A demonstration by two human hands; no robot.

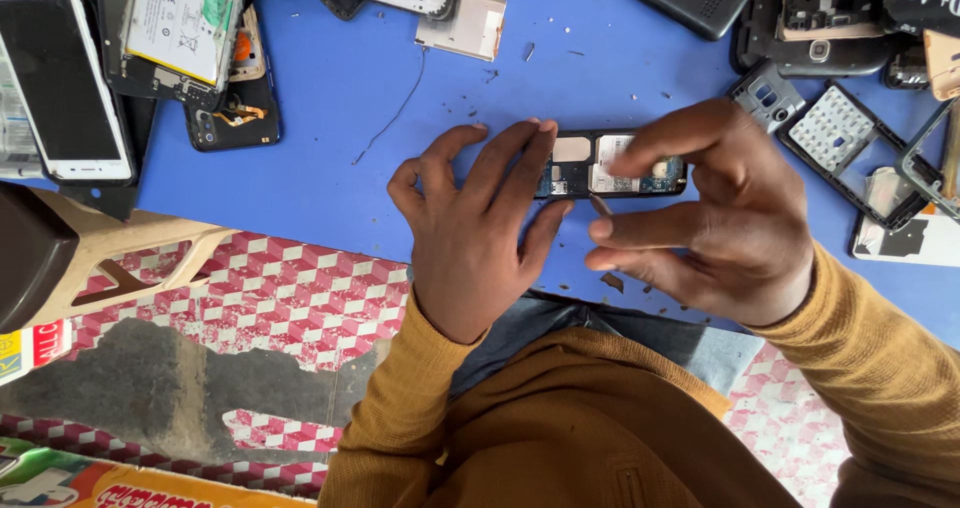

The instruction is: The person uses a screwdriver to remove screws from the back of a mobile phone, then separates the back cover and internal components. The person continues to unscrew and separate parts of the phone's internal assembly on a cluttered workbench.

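A small opened phone body (608, 164) with a bare circuit board lies on the blue tabletop (340, 98). My left hand (478, 230) lies flat with its fingertips pressing on the phone's left end. My right hand (715, 213) curls over the phone's right end, thumb and forefinger on its edge. Whether the right hand pinches a small part is hidden. Both arms wear mustard-yellow sleeves.
Several dismantled phones and parts ring the table: a white phone (55, 78) and an opened phone with a battery (180, 28) at left, a keypad frame (835, 133) and black casings (820, 13) at right. Tiny screws and a thin wire (395, 113) dot the blue surface. A checkered red-white floor lies below.
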